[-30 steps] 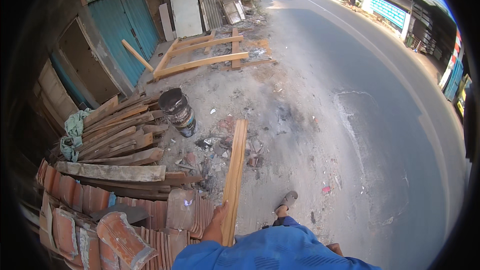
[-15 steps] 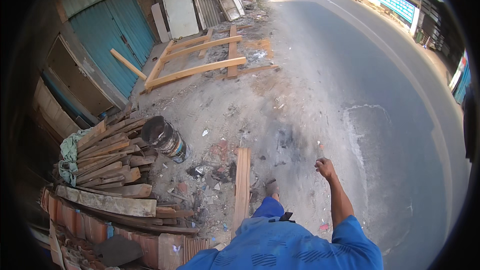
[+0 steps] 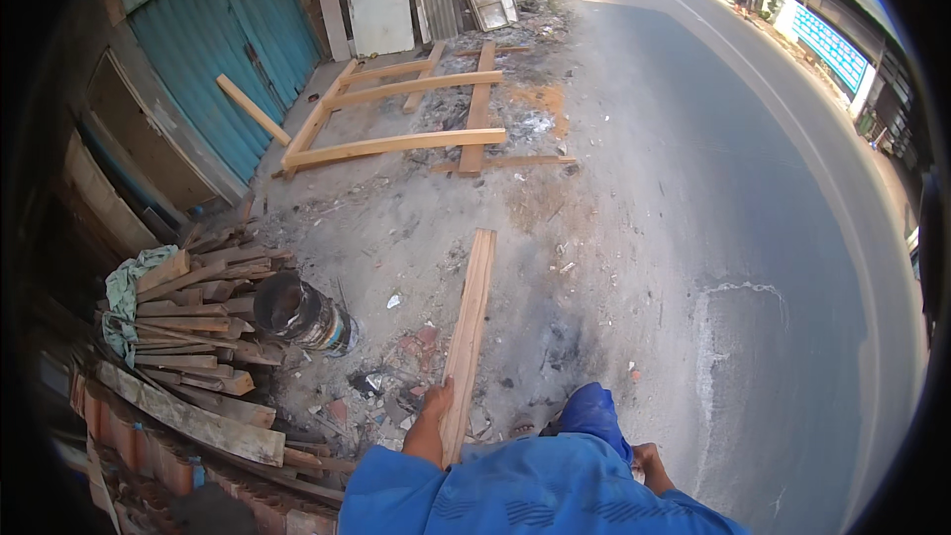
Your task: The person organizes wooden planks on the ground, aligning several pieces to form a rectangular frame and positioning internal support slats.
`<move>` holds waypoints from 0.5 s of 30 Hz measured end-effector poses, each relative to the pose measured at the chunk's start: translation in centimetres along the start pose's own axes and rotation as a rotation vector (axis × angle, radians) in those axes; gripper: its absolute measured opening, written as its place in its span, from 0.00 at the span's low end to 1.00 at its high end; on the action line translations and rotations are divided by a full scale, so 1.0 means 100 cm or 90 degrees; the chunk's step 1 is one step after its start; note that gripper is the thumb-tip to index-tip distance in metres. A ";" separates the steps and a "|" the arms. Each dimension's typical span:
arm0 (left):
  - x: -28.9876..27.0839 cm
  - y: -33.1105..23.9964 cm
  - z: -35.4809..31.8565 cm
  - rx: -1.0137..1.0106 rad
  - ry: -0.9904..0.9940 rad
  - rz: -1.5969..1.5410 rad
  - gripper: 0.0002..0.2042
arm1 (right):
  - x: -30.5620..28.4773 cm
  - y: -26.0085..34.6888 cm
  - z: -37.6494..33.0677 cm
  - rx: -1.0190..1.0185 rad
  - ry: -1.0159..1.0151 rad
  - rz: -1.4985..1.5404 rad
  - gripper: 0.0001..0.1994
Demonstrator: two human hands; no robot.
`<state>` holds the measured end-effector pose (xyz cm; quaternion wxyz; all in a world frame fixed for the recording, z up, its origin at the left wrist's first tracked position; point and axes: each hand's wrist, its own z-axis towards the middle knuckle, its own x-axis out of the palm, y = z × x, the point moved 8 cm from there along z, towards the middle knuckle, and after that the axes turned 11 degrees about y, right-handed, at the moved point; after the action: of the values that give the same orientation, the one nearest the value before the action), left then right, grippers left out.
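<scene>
A long wooden plank (image 3: 470, 327) with grooved lines along it rises from beside my body and points up the roadside. My left hand (image 3: 437, 399) is closed on its left edge, low along its length; the fingers are partly hidden behind the wood. Beside my right thigh, in blue shorts, hangs my right hand (image 3: 645, 456), close to my body. Its fingers are not clear enough to show whether they are open or closed. My blue shirt covers the plank's near end. Ahead on the ground lies a frame of pale timber beams (image 3: 396, 146).
At left lies a stack of old wood offcuts (image 3: 193, 322) with a green cloth (image 3: 127, 297) over it. A dirty black bucket (image 3: 305, 312) stands beside the stack. Roof tiles (image 3: 163, 456) are nearer me. An asphalt road (image 3: 763, 208) runs along the right. Broken rubble (image 3: 411, 362) covers the ground.
My left hand has come into view and holds the plank, whose far end now reaches farther ahead. My right hand has swung back toward my body.
</scene>
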<state>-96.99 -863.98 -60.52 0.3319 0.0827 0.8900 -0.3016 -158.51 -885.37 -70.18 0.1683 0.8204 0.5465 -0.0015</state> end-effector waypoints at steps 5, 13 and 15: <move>-0.025 0.003 0.100 -0.116 -0.004 0.015 0.40 | -0.067 0.095 -0.005 0.063 0.003 0.269 0.09; 0.006 -0.164 0.131 -0.202 0.080 -0.102 0.45 | -0.351 0.315 0.090 -0.116 -0.167 0.235 0.10; 0.013 -0.178 0.142 -0.230 0.101 -0.139 0.45 | -0.402 0.424 0.083 -0.195 -0.140 0.214 0.11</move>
<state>-96.51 -886.77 -61.23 0.2354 -0.0514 0.9566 -0.1639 -135.18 -938.38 -58.84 0.3470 0.8596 0.3744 0.0199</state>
